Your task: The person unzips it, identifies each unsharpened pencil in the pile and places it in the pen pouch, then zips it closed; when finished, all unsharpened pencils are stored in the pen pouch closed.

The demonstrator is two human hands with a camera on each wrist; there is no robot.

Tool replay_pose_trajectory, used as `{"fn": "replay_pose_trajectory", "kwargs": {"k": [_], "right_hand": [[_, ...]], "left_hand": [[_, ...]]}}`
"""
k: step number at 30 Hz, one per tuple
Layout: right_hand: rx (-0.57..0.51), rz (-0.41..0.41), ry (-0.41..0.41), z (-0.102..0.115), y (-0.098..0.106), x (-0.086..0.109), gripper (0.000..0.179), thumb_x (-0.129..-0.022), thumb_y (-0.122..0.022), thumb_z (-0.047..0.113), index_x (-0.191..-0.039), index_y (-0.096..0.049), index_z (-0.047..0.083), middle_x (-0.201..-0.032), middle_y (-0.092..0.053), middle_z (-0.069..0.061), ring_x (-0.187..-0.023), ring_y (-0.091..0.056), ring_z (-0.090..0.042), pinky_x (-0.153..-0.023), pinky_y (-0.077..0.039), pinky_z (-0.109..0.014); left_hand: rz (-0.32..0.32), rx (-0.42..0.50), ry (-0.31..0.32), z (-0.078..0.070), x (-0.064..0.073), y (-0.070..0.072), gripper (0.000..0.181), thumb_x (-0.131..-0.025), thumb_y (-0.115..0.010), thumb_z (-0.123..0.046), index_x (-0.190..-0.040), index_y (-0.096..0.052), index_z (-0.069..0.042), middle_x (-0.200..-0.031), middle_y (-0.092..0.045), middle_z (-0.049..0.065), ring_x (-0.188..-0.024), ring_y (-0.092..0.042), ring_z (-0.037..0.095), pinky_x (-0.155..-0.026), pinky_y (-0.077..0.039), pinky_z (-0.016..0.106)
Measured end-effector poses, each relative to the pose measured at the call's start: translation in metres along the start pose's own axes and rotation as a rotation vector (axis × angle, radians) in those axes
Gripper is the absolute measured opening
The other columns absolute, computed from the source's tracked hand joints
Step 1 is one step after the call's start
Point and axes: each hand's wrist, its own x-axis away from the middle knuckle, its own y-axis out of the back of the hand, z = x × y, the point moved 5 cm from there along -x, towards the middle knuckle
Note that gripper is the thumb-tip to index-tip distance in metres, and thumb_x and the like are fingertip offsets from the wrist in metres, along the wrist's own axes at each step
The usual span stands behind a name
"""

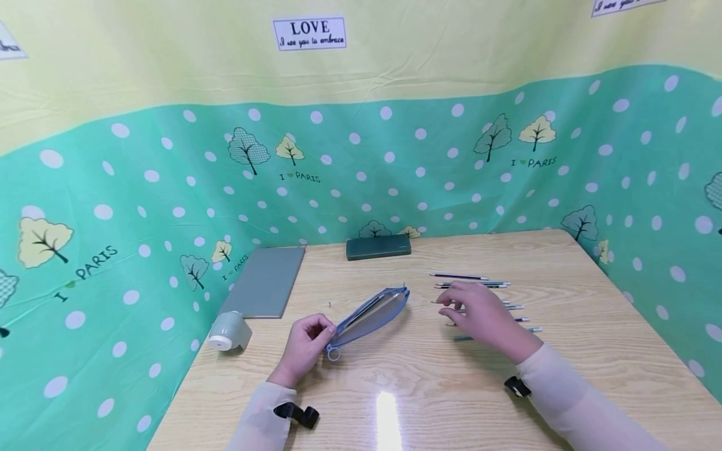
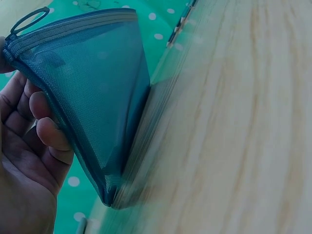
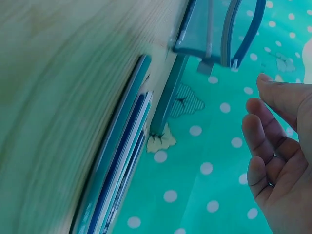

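My left hand (image 1: pixel 304 347) grips one end of a blue mesh zip pouch (image 1: pixel 376 321), near its zipper ring (image 1: pixel 334 354). The pouch gapes upward and has pencils (image 1: pixel 368 309) lying inside it; its mesh side (image 2: pixel 92 87) fills much of the left wrist view. Over to the right, several pencils (image 1: pixel 459 276) lie in a loose row on the table. Above them hovers my right hand (image 1: pixel 479 313), fingers loosely bent. In the right wrist view that hand (image 3: pixel 282 151) holds nothing, with the pencils (image 3: pixel 109 151) beyond its fingertips.
A dark green case (image 1: pixel 378 248) lies at the table's back edge. At the left are a flat grey board (image 1: pixel 266 282) and, in front of it, a pale green cup (image 1: pixel 230 331) with a white end. A polka-dot curtain (image 1: pixel 338 163) surrounds the wooden table (image 1: pixel 429 394).
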Motion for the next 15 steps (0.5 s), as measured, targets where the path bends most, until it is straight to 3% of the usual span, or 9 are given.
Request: {"fn": "replay_pose_trajectory", "kwargs": {"k": [9,15], "right_hand": [[-0.047,-0.008,-0.105,-0.027,0.007,0.013,0.017,-0.09,-0.085,0.015,-0.105,-0.078,0.018,-0.098,-0.069,0.01,-0.081,-0.065,-0.009,-0.069,-0.056,-0.033],[-0.019,-0.015,-0.117,-0.04,0.009,0.019,0.017,-0.09,-0.084,0.013,-0.105,-0.078,0.02,-0.096,-0.069,0.011,-0.082,-0.067,-0.011,-0.072,-0.056,-0.037]], "left_hand": [[0.004,-0.004,-0.012,0.0,0.0,0.0,0.012,-0.098,-0.068,0.003,-0.087,-0.069,-0.002,-0.077,-0.064,0.016,-0.068,-0.056,0.009,-0.06,-0.048,0.024],[0.005,-0.004,-0.004,0.001,0.0,0.0,0.012,-0.098,-0.069,0.002,-0.087,-0.069,-0.003,-0.077,-0.065,0.014,-0.068,-0.056,0.008,-0.06,-0.047,0.023]]}}
